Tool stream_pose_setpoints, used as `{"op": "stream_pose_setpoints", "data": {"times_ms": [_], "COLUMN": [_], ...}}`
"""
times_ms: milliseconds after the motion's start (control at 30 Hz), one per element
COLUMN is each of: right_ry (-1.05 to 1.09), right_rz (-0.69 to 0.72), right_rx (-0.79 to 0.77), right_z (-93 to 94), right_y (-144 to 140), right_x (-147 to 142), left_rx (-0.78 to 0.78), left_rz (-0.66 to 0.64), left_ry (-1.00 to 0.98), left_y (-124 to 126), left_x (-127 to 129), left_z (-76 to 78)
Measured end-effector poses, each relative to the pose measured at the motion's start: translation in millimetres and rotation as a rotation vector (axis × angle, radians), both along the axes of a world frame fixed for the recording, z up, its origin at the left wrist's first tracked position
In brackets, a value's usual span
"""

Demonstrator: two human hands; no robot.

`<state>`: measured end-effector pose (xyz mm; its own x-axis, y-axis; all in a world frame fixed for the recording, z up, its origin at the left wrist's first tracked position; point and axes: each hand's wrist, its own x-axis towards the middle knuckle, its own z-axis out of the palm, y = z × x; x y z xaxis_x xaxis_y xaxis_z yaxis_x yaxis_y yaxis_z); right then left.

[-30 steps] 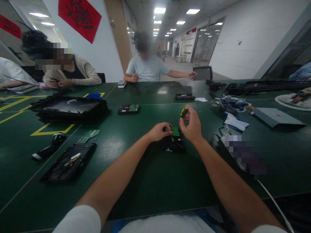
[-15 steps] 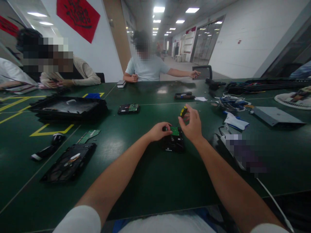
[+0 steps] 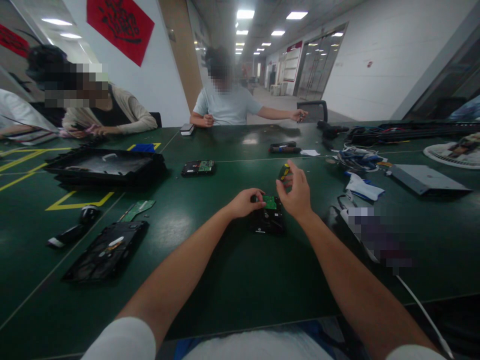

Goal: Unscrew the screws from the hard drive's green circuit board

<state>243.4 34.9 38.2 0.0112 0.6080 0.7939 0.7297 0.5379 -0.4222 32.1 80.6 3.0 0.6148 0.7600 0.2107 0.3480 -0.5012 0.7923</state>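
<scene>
A black hard drive [image 3: 269, 220] with a green circuit board [image 3: 269, 202] lies on the table between my hands. My left hand [image 3: 245, 203] is closed at the drive's far left corner, thumb by the board's edge; the fingertips are partly hidden. Above the drive's far right side, my right hand [image 3: 297, 191] grips the handle of a yellow and black screwdriver [image 3: 285, 171] between thumb and fingers. The handle leans, and its shaft and tip are too small or hidden to make out.
Another hard drive [image 3: 198, 168] lies further back. On the left are a black casing [image 3: 108, 250], a loose circuit board [image 3: 138, 210] and black trays [image 3: 150, 167]. A grey metal box [image 3: 427, 179] and tangled cables [image 3: 360, 160] sit right. Co-workers [image 3: 225, 105] sit across the table.
The screwdriver handle has turned a little in my right hand, and those fingers have shifted around it. My left hand and the drive stay put. A co-worker at left has moved slightly.
</scene>
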Motion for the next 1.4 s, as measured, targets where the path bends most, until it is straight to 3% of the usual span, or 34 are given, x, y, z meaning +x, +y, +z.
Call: {"op": "stream_pose_setpoints", "data": {"times_ms": [1400], "right_ry": [0.014], "right_rz": [0.003], "right_rx": [0.027], "right_z": [-1.3], "right_y": [1.1], "right_x": [0.8], "left_rx": [0.011], "left_rz": [-0.003], "left_ry": [-0.009], "left_y": [0.5], "left_x": [0.5], "left_z": [-2.5]}}
